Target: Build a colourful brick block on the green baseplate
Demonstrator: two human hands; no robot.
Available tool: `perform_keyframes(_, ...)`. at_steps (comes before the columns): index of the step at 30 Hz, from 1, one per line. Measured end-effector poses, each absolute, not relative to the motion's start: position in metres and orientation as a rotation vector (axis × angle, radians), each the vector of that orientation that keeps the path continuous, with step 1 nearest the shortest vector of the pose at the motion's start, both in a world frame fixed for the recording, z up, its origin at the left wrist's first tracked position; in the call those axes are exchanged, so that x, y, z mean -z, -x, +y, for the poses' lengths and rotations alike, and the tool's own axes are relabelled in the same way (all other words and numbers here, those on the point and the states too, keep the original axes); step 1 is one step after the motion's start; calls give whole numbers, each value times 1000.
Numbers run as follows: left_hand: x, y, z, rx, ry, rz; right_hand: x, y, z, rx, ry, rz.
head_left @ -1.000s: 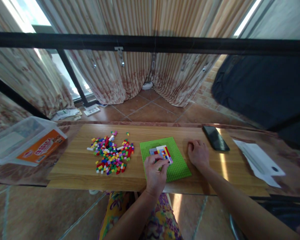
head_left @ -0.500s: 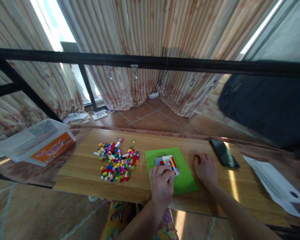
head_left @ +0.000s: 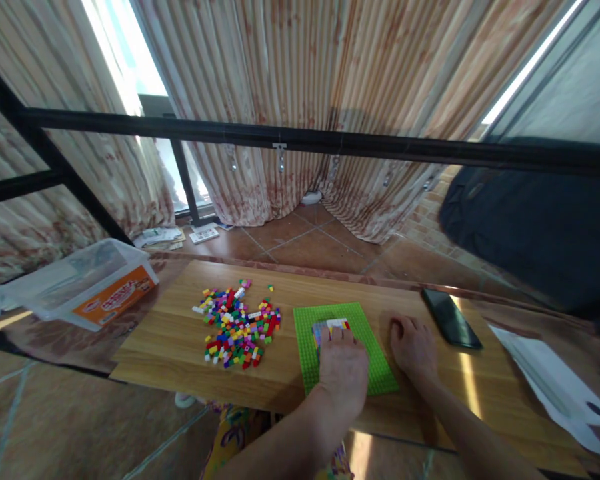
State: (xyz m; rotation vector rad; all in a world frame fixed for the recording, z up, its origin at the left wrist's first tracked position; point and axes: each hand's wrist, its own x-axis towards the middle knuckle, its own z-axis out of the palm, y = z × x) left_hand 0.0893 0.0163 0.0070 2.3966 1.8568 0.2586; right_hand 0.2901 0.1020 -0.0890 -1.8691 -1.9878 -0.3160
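My left hand lies palm down over the low build of small toy bricks on the green studded baseplate. Its fingers are laid out across the bricks and hide most of them; grey, white and red ones show past the fingertips. On the wooden table just right of the baseplate, my right hand rests with its fingers curled in and nothing visible in them. A spread pile of loose multicoloured bricks lies to the left of the baseplate.
A black phone lies right of my right hand. Farther right is a white sheet-like item. A clear plastic box with an orange label stands off the table's left end. A black metal bar crosses beyond the table, before curtains.
My left hand has gone from a pinch at the build's near edge to lying flat across its bricks. My right hand stays put. The view has shifted slightly.
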Motion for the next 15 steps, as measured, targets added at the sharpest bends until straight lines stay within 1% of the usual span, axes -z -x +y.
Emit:
perform_keyframes(5, -4, -97, 19, -211, -2403, 1936, 88, -291, 102, 318, 1847, -2007)
perform_keyframes(15, 18, -84, 9, -496, -2441, 1927, 86, -290, 101, 290, 1874, -1995)
